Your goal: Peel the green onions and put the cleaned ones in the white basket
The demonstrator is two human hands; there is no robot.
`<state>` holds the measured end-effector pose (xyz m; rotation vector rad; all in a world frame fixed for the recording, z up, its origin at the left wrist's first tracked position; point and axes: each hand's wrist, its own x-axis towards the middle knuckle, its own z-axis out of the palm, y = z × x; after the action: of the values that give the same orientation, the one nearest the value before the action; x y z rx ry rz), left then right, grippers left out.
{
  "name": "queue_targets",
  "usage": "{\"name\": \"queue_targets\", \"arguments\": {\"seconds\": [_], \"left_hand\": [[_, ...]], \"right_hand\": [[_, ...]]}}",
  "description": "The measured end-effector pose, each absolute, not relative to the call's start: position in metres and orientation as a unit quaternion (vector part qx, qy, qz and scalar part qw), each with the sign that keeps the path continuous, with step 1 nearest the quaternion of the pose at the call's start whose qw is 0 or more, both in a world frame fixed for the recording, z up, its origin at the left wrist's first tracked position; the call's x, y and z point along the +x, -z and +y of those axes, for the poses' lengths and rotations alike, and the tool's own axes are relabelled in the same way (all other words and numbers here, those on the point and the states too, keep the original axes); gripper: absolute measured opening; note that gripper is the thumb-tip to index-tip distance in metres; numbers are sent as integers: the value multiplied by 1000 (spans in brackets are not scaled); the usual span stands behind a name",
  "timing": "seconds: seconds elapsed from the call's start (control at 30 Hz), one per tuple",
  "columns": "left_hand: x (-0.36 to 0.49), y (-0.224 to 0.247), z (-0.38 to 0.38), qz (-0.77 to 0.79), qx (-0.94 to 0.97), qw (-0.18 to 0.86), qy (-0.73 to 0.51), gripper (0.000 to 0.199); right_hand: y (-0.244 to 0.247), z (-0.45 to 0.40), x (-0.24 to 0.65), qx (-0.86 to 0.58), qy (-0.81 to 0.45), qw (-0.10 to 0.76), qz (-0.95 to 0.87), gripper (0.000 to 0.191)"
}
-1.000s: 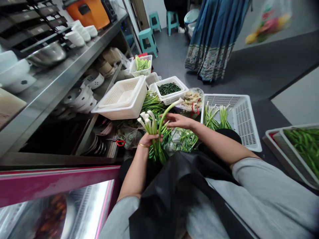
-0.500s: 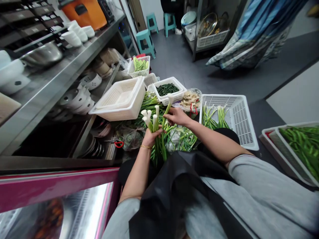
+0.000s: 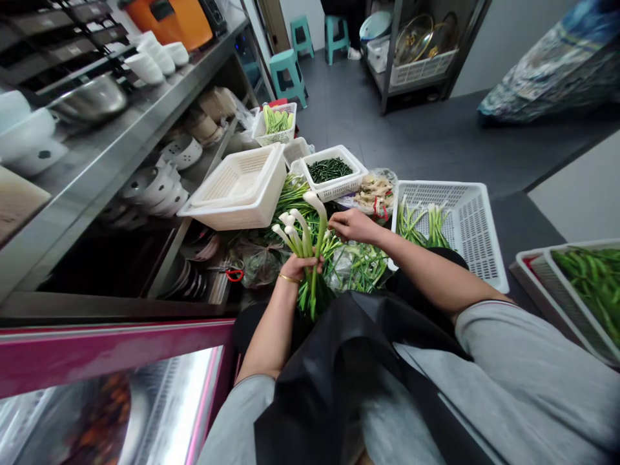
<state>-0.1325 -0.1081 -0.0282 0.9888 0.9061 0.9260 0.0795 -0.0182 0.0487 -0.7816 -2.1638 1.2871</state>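
My single feed: wide head-worn camera, facing forward and down. I see black apron (image 3: pixel 310 394) nearest, filling bottom middle; left hand (image 3: pixel 300 265) and right hand (image 3: pixel 354 226) farther out, near center; gray floor (image 3: pixel 334 97) beyond, reaching back to teal stools (image 3: pixel 285 64) at far top.

The scallions (image 3: pixel 306 240) had white bulbs running through pale green into darker green leaves, with a gold bracelet (image 3: pixel 289 278) and red scissor handles (image 3: pixel 235 276) nearby. The apron (image 3: pixel 310 400) was black, the sleeves (image 3: pixel 527 361) pale grey, and the white crate (image 3: pixel 477 242) patterned with rows of slots. The stools (image 3: pixel 287 64) were turquoise, the box (image 3: pixel 186 26) orange, the cabinet frame (image 3: pixel 121 352) magenta, and the blurred cloth (image 3: pixel 557 71) blue with pale figuring.
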Motion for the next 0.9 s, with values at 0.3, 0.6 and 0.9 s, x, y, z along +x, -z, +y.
{"name": "queue_targets", "arguments": {"seconds": [0.3, 0.6, 0.9], "left_hand": [[-110, 16, -102, 515, 436, 556, -486, 36], [-108, 7, -101, 478, 451, 587, -473, 33], [-132, 26, -110, 364, 439, 678, -464, 45]], "right_hand": [[-54, -36, 58, -320, -492, 280, -760, 14], [-73, -27, 67, -348, -525, 216, -746, 22], [-66, 9, 106, -416, -369, 298, -775, 19]]}}
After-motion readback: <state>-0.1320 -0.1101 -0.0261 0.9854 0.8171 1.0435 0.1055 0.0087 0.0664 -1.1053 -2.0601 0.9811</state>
